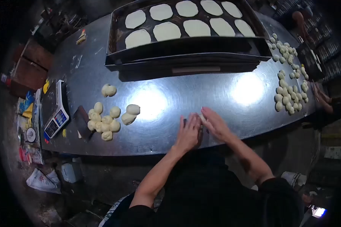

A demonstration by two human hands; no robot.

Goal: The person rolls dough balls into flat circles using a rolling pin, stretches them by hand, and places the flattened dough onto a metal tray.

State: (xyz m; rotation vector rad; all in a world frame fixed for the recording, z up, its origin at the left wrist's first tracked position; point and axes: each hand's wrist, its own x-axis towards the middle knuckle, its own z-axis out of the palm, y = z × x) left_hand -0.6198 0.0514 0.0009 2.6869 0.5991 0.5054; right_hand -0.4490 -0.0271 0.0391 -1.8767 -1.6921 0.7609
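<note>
My left hand (187,133) and my right hand (216,125) lie side by side, fingers stretched flat, at the near edge of the steel table (166,102). They press down on a dark rod, apparently a rolling pin (199,133), that shows between them. A sliver of pale dough (203,118) peeks out under my right fingers. A heap of several dough balls (106,121) lies to the left of my hands. A black tray (185,47) at the far side carries several flattened dough rounds (166,31).
A digital scale (57,121) and a dark scraper (81,121) sit at the table's left end. Many small dough balls (290,94) cover the right end, where another person's hand (322,98) rests. Bags and a container lie on the floor at the left.
</note>
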